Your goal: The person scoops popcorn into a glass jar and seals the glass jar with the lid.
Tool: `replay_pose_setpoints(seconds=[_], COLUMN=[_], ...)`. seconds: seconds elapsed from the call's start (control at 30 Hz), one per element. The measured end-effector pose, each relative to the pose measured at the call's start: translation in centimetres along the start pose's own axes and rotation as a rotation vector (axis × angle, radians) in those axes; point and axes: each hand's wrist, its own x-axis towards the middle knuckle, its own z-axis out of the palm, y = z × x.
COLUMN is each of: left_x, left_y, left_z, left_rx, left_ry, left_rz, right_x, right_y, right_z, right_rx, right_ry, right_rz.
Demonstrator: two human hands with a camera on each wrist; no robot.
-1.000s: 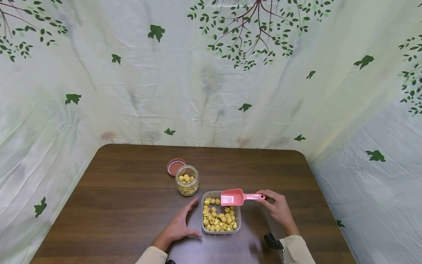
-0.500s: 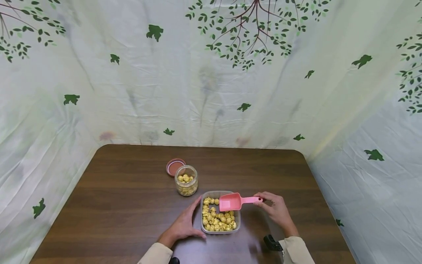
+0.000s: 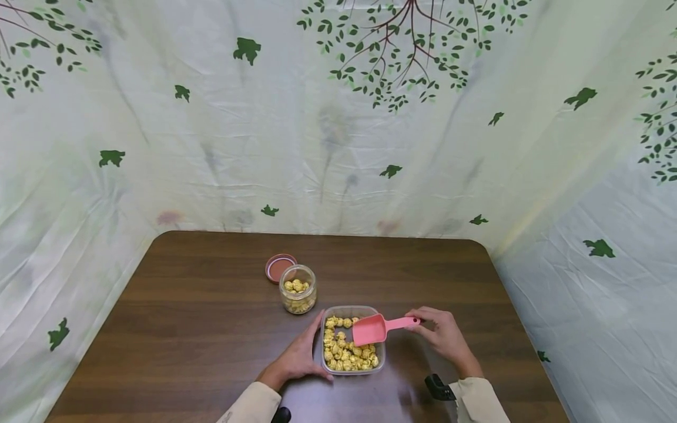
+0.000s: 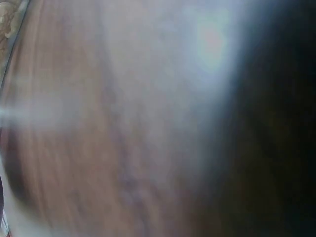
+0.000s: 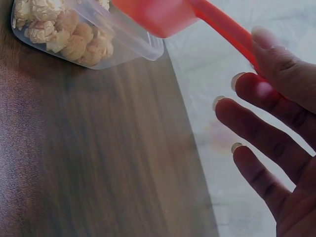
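Note:
In the head view, a clear plastic container (image 3: 381, 359) holding yellow popcorn (image 3: 346, 356) sits near the middle of the table. My left hand (image 3: 298, 356) lies along its left side, fingers extended up the wall and thumb at the near left corner. My right hand (image 3: 441, 333) pinches the handle end of a pink scoop (image 3: 370, 330), whose tilted bowl overlaps the container's right half. The right wrist view shows thumb and index finger on the scoop's handle (image 5: 224, 25), the other fingers free. Only a sliver of the container (image 4: 15, 34) shows in the blurred left wrist view.
Behind the container to the left stands an open glass jar (image 3: 298, 302) partly filled with popcorn. Its red lid (image 3: 277, 267) lies just behind it on the brown wooden table (image 3: 201, 305). A leaf-printed cloth (image 3: 296, 129) hangs around the table's back and sides.
My left hand has moved right, up against the container's side. The scoop has come slightly nearer and its bowl has tipped down toward the popcorn, the right hand shifting a little left.

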Motion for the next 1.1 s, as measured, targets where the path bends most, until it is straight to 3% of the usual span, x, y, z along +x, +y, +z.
replay_pose_setpoints(seconds=[0.43, 0.73, 1.1], left_x=[0.3, 0.3, 0.3], left_y=[0.1, -0.2, -0.3], left_z=[0.0, 0.1, 0.1], left_rx=[-0.072, -0.092, -0.095], left_ry=[-0.009, -0.003, -0.002], left_rz=[-0.013, -0.003, -0.008], right_x=[0.7, 1.0, 1.7], right_y=[-1.7, -2.8, -5.1], right_z=[-1.3, -1.8, -2.7], right_rx=[-0.026, -0.052, -0.185], right_ry=[-0.153, -0.182, -0.235], right_rz=[-0.024, -0.050, -0.067])
